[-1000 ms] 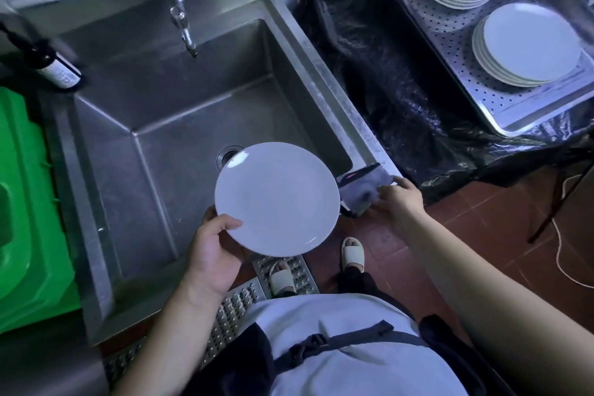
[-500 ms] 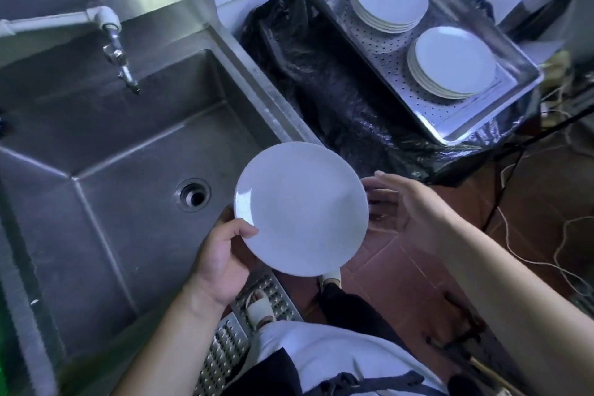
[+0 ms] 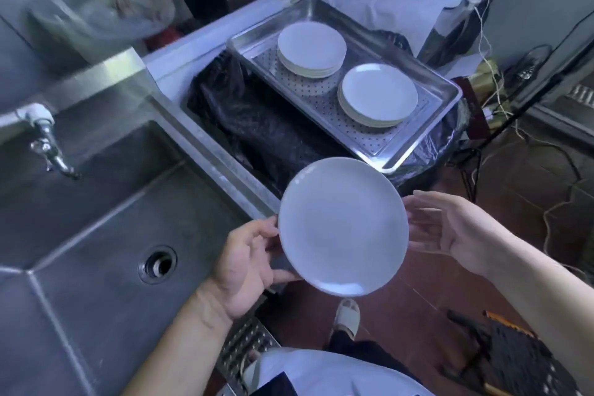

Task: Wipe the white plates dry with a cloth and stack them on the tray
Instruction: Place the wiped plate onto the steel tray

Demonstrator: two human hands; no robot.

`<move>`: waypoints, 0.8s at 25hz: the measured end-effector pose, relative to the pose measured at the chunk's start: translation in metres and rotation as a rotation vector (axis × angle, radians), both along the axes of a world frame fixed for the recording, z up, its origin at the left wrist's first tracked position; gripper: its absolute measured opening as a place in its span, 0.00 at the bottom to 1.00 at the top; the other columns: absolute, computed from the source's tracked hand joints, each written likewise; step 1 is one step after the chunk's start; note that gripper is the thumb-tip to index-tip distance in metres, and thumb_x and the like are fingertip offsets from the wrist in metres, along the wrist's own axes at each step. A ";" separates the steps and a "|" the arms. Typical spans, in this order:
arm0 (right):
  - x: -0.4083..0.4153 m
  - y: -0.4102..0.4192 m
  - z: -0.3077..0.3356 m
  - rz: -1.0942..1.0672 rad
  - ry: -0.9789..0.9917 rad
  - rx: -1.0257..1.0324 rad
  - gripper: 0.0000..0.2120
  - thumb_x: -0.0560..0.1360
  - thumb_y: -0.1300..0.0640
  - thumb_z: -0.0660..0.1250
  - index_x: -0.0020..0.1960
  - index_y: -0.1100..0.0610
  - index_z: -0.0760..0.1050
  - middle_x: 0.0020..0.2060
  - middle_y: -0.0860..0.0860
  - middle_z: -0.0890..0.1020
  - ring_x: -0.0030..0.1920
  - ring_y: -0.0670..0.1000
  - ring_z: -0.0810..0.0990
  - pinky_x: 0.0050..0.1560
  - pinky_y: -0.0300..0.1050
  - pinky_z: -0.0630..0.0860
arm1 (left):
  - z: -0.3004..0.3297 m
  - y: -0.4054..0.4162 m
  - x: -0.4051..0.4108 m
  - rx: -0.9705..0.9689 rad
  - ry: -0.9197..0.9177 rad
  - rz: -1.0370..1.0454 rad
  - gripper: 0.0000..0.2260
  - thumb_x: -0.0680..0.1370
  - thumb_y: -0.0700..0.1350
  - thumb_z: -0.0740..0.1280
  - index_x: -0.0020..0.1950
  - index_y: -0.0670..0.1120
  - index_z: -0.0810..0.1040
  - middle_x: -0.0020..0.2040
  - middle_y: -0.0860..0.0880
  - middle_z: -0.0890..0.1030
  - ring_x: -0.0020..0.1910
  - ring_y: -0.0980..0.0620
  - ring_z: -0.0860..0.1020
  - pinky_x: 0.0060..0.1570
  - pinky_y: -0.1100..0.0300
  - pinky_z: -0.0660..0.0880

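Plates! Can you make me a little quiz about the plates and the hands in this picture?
1. True or false: the left hand holds the white plate by its rim.
2. How many stacks of plates sit on the metal tray?
3. The right hand is: A) gripping a cloth, B) open beside the plate, C) inside the sink.

Key: 1 true; 2 two, the far stack and the near stack; 3 B.

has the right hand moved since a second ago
Yes. The right hand has left the sink corner, where it touched the cloth, and now sits open beside the held plate, no cloth in it.
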State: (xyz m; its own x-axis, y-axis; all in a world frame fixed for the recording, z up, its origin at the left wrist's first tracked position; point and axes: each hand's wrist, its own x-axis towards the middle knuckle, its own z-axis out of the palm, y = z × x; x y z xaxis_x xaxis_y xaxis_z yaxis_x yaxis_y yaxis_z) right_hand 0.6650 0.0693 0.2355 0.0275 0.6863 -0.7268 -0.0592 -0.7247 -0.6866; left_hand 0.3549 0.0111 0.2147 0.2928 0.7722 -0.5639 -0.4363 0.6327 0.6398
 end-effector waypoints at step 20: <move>0.117 0.204 0.006 0.011 -0.032 0.127 0.06 0.75 0.53 0.70 0.42 0.54 0.81 0.26 0.46 0.80 0.31 0.48 0.79 0.43 0.51 0.82 | 0.034 0.212 0.135 -0.047 0.304 0.181 0.21 0.77 0.43 0.62 0.68 0.37 0.78 0.65 0.38 0.81 0.65 0.39 0.79 0.51 0.33 0.81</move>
